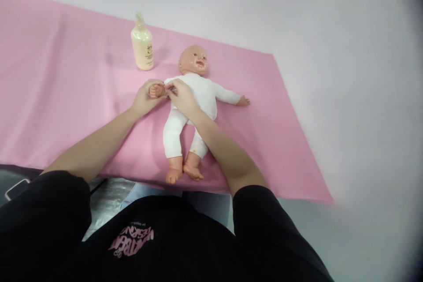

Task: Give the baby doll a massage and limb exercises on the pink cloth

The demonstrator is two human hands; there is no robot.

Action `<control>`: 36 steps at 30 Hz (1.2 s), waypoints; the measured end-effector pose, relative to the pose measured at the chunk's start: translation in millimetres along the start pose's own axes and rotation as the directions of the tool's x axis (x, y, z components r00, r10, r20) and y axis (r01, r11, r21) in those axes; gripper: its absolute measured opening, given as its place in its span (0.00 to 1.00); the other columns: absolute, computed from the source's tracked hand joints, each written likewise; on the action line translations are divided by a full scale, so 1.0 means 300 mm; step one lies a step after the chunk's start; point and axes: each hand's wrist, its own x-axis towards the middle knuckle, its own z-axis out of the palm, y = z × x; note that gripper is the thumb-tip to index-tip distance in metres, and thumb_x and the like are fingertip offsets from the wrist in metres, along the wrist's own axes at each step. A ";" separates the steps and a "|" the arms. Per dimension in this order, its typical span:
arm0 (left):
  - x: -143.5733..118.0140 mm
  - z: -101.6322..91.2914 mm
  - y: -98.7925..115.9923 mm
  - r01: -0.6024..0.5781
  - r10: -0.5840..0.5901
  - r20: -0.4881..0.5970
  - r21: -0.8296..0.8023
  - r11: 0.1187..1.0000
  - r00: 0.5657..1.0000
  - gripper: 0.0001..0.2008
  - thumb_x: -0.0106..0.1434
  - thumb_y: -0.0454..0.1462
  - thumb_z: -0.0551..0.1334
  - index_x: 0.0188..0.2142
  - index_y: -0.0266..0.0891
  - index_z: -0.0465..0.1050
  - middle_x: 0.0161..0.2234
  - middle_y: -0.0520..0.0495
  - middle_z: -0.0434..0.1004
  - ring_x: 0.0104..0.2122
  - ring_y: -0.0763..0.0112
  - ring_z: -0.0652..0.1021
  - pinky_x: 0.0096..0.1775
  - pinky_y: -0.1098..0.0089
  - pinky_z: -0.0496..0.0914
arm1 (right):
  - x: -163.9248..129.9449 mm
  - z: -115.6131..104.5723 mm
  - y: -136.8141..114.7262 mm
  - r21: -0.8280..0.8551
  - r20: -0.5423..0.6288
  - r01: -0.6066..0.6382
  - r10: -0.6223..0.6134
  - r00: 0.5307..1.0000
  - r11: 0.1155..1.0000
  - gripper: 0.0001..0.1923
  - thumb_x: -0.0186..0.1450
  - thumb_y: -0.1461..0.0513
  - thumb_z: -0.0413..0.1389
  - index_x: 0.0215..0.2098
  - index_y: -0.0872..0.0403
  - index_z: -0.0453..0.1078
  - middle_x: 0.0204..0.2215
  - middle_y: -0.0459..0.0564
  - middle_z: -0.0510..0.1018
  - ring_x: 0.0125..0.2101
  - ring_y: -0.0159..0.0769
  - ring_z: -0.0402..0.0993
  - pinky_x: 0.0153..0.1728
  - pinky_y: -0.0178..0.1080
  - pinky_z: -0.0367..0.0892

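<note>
A pink cloth (66, 75) covers a pale tabletop (330, 53). A baby doll (194, 97) in a white suit lies face up on the cloth. The left hand (145, 97) curls around the doll's small fist; the right hand (181, 94) pinches the white sleeve cuff beside it. A cream lotion bottle (142, 46) stands near the doll's head.

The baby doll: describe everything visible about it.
The baby doll lies face up on the pink cloth, head toward the far edge near a cream pump bottle. It looks like plastic, with a bald head and bare hands and feet, and wears a white long-sleeved bodysuit with legs. One arm stretches out sideways on the cloth; the legs lie nearly straight, feet toward the person. The left hand holds the doll's other hand, while the right hand pinches that sleeve's cuff.
</note>
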 end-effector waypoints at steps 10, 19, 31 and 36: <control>0.001 -0.005 -0.006 -0.038 0.038 0.003 0.015 0.999 0.999 0.21 0.62 0.48 0.77 0.50 0.44 0.79 0.50 0.43 0.84 0.53 0.54 0.84 0.61 0.51 0.79 | -0.001 -0.002 -0.004 -0.056 0.036 0.015 -0.013 0.999 0.998 0.09 0.70 0.71 0.57 0.40 0.51 0.75 0.42 0.49 0.84 0.44 0.39 0.81 0.56 0.43 0.77; 0.006 -0.013 0.010 -0.088 0.087 0.032 0.034 0.996 0.996 0.24 0.65 0.57 0.76 0.48 0.44 0.80 0.51 0.41 0.85 0.55 0.52 0.84 0.63 0.49 0.78 | -0.005 0.001 0.012 -0.068 0.099 0.042 -0.035 0.994 0.997 0.08 0.73 0.69 0.57 0.40 0.49 0.72 0.42 0.49 0.82 0.47 0.42 0.78 0.57 0.45 0.75; 0.004 -0.011 0.028 -0.108 0.105 0.036 0.096 0.989 0.994 0.18 0.66 0.50 0.75 0.48 0.44 0.79 0.51 0.42 0.85 0.53 0.52 0.85 0.61 0.50 0.79 | -0.017 -0.011 -0.010 -0.246 0.187 0.023 0.024 0.982 0.969 0.06 0.79 0.65 0.51 0.46 0.48 0.66 0.48 0.53 0.80 0.48 0.44 0.77 0.56 0.45 0.73; 0.002 -0.006 0.020 -0.103 0.102 0.024 0.095 0.990 0.995 0.16 0.65 0.46 0.74 0.48 0.44 0.79 0.51 0.43 0.85 0.53 0.53 0.85 0.60 0.51 0.79 | -0.019 -0.017 -0.047 -0.314 0.225 -0.003 0.078 0.971 0.949 0.08 0.79 0.69 0.48 0.48 0.50 0.65 0.50 0.57 0.81 0.49 0.43 0.76 0.57 0.45 0.70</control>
